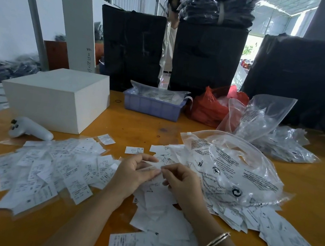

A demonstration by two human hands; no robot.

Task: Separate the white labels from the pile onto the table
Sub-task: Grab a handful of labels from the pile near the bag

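A loose pile of white printed labels (166,212) lies on the orange table (136,129) in front of me and runs to the right under a clear plastic bag (232,169). To the left spreads a second heap of labels in small clear sleeves (48,167). My left hand (134,172) and my right hand (180,181) meet above the pile, both pinching one white label (157,166) between fingertips. A bracelet sits on my right wrist.
A white box (57,98) and a white controller (30,128) stand at the left. A purple tray (151,105), a red bag (211,106) and more clear bags (261,119) sit behind. Black wrapped bundles (205,60) line the far edge. Single labels (133,150) lie apart.
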